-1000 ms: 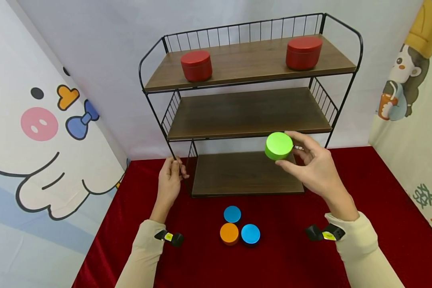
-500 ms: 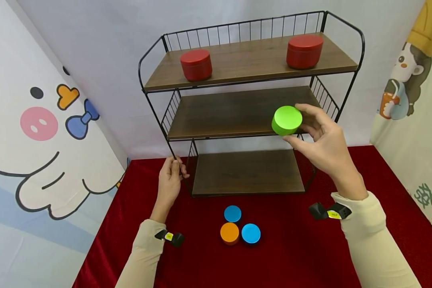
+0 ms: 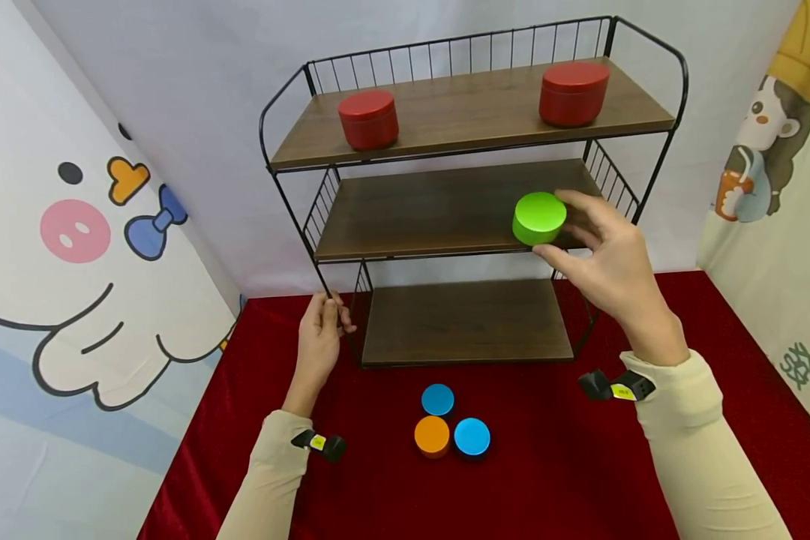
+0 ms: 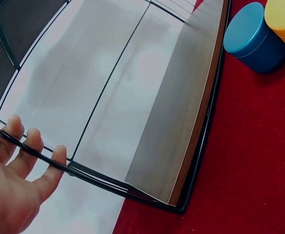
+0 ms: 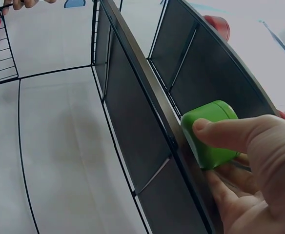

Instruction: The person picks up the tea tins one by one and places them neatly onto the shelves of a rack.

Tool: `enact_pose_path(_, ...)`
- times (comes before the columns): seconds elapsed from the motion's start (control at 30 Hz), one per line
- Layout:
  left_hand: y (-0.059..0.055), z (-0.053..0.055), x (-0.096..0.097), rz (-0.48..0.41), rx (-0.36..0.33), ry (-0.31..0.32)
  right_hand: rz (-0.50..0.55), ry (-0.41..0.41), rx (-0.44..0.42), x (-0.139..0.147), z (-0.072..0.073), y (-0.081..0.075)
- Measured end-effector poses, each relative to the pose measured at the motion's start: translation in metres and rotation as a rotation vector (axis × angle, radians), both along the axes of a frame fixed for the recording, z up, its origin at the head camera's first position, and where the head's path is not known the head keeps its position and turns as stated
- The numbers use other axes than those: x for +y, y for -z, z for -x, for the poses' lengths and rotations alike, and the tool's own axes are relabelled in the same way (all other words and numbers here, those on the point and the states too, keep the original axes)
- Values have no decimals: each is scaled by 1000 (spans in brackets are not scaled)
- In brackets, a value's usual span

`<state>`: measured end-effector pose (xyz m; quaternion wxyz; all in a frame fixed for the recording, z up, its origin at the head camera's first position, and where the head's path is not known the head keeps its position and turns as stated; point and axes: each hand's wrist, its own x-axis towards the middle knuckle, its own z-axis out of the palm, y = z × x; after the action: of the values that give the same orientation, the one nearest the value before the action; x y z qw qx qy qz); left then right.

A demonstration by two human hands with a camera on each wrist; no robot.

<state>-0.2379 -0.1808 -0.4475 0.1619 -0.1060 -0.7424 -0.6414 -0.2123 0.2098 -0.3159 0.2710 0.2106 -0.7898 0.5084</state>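
My right hand (image 3: pixel 610 259) pinches a round green tin (image 3: pixel 540 217) between thumb and fingers. It is upright at the front edge of the middle shelf (image 3: pixel 432 214), toward the right. In the right wrist view the green tin (image 5: pixel 208 141) overlaps that shelf's edge; whether it touches the wood I cannot tell. My left hand (image 3: pixel 320 334) grips the black metal frame of the rack low on its left side. The left wrist view shows the fingers of my left hand (image 4: pixel 23 170) curled round the thin black frame bar (image 4: pixel 98 183).
Two red tins, one left (image 3: pixel 369 120) and one right (image 3: pixel 574 94), stand on the top shelf (image 3: pixel 469 105). On the red cloth (image 3: pixel 371 480) before the rack sit an orange tin (image 3: pixel 432 436) and two blue tins (image 3: pixel 472 437). The bottom shelf (image 3: pixel 466 322) lies just behind them.
My right hand has raised the green tin from in front of the bottom shelf to the middle shelf's front edge, slightly rightward. The left hand keeps its hold on the frame.
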Motion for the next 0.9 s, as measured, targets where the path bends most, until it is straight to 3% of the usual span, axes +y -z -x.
enact_pose_path(0.3, 0, 0, 0, -2, 1, -3, -65, 39, -19, 1, -1, -5)
enact_pose_path(0.9, 0, 0, -1, 7, -4, 1, -61, 91, -92, 4, -6, -8)
